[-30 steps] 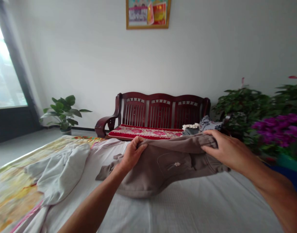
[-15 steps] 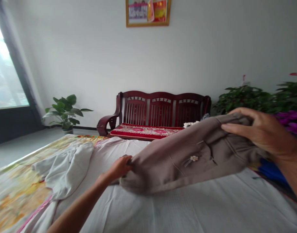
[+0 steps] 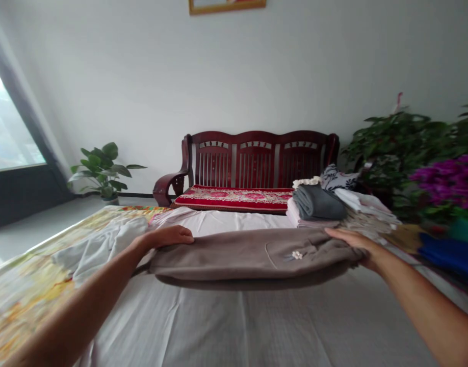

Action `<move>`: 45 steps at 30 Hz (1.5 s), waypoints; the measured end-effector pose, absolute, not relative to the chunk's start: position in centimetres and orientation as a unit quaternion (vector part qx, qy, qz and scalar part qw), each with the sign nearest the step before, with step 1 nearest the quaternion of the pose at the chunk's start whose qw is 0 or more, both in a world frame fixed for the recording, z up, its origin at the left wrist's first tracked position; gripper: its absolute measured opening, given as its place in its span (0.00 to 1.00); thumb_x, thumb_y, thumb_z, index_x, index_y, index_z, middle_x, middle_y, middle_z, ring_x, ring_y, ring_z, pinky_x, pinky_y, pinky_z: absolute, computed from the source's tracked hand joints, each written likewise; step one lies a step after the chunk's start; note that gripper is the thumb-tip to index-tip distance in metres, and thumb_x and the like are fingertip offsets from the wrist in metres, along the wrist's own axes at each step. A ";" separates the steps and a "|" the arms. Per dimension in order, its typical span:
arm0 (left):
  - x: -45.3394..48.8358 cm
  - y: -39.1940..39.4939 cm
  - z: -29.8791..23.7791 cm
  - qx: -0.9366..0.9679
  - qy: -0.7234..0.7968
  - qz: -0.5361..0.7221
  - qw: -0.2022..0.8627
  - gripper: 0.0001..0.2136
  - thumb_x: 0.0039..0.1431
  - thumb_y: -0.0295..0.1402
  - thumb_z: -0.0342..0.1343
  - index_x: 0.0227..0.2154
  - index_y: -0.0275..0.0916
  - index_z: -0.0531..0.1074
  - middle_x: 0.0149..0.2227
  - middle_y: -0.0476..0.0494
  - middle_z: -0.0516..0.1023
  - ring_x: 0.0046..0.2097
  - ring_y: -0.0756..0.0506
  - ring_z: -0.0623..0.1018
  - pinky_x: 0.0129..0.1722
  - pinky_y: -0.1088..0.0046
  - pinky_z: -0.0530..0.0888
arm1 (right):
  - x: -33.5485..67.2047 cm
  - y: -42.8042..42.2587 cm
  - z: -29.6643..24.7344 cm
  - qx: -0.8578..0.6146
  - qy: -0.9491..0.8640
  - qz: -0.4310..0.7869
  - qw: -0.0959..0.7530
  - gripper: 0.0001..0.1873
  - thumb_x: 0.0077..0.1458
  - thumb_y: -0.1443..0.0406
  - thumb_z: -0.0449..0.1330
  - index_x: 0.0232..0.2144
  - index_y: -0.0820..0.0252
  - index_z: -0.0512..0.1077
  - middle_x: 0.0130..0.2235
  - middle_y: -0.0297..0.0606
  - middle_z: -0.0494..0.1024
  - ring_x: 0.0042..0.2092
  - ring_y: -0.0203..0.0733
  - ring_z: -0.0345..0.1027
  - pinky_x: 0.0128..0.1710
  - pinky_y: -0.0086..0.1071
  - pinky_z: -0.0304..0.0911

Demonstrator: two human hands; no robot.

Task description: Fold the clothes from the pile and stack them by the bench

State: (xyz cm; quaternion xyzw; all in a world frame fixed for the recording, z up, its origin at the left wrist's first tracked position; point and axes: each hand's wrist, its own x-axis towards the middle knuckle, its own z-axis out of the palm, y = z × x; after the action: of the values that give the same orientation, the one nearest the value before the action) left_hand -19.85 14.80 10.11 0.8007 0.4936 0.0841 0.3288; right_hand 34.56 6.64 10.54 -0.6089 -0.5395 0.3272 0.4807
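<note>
Folded grey-brown trousers (image 3: 234, 255), with a small white flower decoration and a curved pocket seam, stretch sideways between my two hands. My left hand (image 3: 169, 236) grips their left end, thumb on top and fingers hidden behind the cloth. At the gathered right end my right hand (image 3: 356, 245) holds on, thumb above, other fingers mostly out of sight. The trousers hang low over a white sheet (image 3: 226, 326), their lower edge sagging slightly. Left of my left hand lies a crumpled pale grey garment (image 3: 100, 247).
Behind my right hand stands a stack of folded clothes (image 3: 320, 204), beside a patterned pillow (image 3: 337, 177). Blue cloth (image 3: 448, 255) lies at the right. A dark red wooden bench (image 3: 255, 158) stands beyond, with potted plants (image 3: 104, 171) and purple flowers (image 3: 448, 181) at the sides.
The trousers went from slanted, right end high, to level. My right hand came down and left; my left hand rose slightly. The folded clothes stack now shows.
</note>
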 end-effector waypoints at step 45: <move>-25.8 15.7 2.9 0.776 0.590 0.110 0.195 0.17 0.50 0.50 0.58 0.31 0.40 0.77 0.29 0.49 0.79 0.31 0.46 0.75 0.31 0.74 0.68 | 29.2 1.6 1.0 -0.456 -0.865 -0.023 0.210 0.19 0.38 0.78 0.50 0.29 0.54 0.71 0.34 0.34 0.76 0.40 0.43 0.72 0.43 0.36 0.64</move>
State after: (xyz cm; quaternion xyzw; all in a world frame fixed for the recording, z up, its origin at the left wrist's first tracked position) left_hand -25.75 15.72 2.88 0.7759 0.5898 0.1099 0.1949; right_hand 29.23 1.64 1.02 -0.4557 -0.8647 -0.0232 0.2101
